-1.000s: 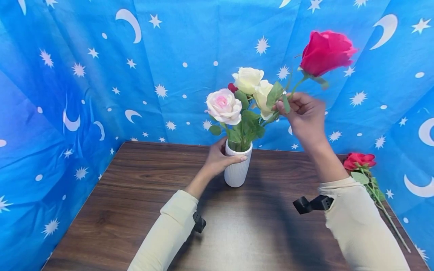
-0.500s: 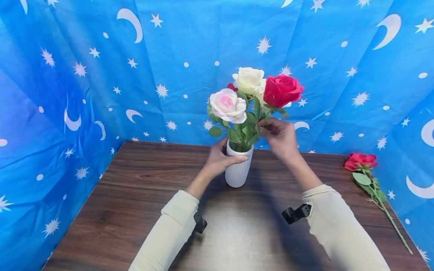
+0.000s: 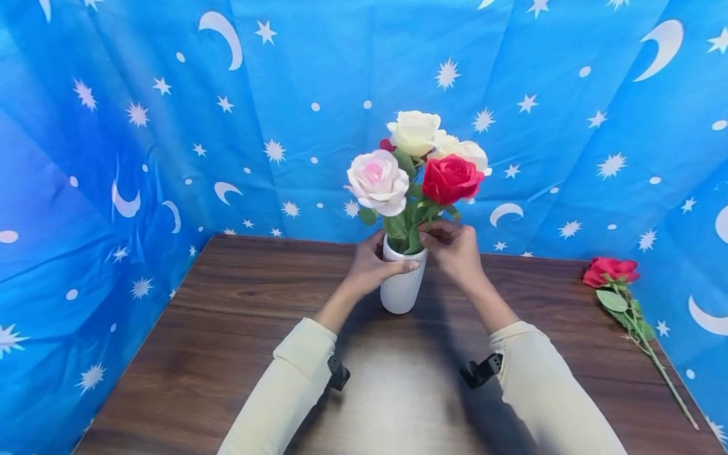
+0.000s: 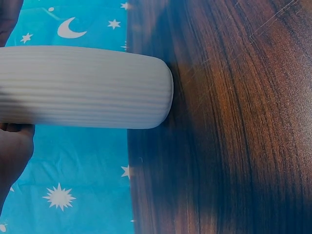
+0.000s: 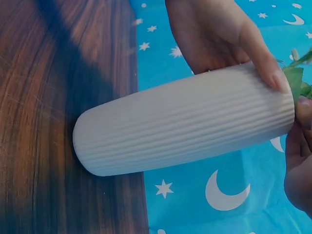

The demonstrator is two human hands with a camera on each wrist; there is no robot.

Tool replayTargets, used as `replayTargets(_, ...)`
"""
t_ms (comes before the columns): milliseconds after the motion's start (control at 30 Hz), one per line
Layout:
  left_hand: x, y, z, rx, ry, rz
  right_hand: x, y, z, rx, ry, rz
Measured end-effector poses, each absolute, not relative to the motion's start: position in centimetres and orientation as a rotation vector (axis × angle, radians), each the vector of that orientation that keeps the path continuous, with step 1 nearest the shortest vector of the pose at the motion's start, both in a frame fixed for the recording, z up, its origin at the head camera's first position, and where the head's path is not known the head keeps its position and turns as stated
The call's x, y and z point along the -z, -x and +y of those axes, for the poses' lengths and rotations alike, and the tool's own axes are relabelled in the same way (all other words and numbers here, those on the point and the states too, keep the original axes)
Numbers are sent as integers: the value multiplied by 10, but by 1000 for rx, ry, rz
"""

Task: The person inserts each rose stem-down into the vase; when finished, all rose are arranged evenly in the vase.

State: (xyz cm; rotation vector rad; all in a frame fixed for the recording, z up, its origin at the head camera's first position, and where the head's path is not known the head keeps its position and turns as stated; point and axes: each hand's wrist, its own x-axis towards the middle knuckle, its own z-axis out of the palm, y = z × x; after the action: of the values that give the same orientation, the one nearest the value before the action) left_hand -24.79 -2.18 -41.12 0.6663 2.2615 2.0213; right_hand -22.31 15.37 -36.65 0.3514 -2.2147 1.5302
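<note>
A white ribbed vase (image 3: 400,287) stands upright on the table, and my left hand (image 3: 370,265) grips it near the rim, thumb across the front. My right hand (image 3: 455,251) is at the right of the rim, its fingers pinching the stem of a red rose (image 3: 452,179) among the leaves. The stem's lower end is hidden by the vase. Also in the vase are a pale pink rose (image 3: 378,182) at the left and cream roses (image 3: 415,133) behind. In the right wrist view the left thumb (image 5: 265,63) lies along the vase near its mouth.
Another red rose (image 3: 612,272) lies on the dark wood table (image 3: 256,303) at the right, its stem pointing toward the front. A blue cloth (image 3: 318,63) with moons and stars hangs behind the table and along both sides.
My right hand has brought the red rose from upper right down and left into the vase, its bloom now lower than the cream ones. My left hand has stayed on the vase.
</note>
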Motion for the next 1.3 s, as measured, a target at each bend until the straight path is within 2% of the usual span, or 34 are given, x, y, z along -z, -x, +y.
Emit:
replayTargets(400,412,250,-20,-2015,-676,2266,366,224,163,-1649,-408,-2156)
replayTargets(1300,413,248,-16,-2039,-660,2257,371,210,177,-1605,-343,-2142)
